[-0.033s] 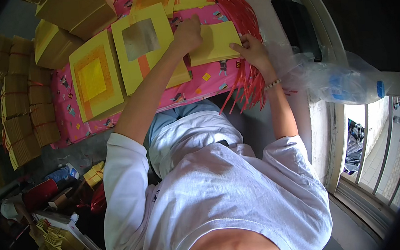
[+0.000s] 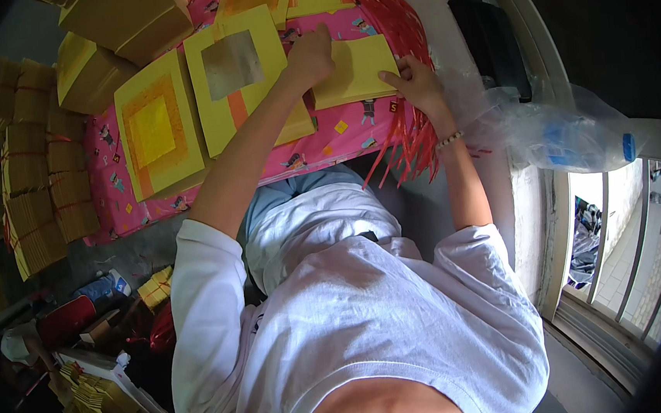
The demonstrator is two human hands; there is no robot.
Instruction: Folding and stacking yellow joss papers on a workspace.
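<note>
A stack of plain yellow paper (image 2: pixel 362 70) lies on the pink patterned table cover (image 2: pixel 266 171). My left hand (image 2: pixel 309 57) is closed at the stack's left edge, its fingertips partly hidden. At the right edge, my right hand (image 2: pixel 416 86) grips the stack, thumb on top and the other fingers mostly behind it. Left of my left hand sits a yellow stack with a silver square (image 2: pixel 232 65) and an orange strip. Farther left is another stack bearing an orange-bordered yellow square (image 2: pixel 155 125).
Red plastic strips (image 2: pixel 412 134) hang over the table's right end. Tied paper bundles (image 2: pixel 28 164) and tall paper stacks (image 2: pixel 126 21) stand at the left and far left. A clear plastic bag (image 2: pixel 578 140) with something blue lies by the barred window (image 2: pixel 621 246).
</note>
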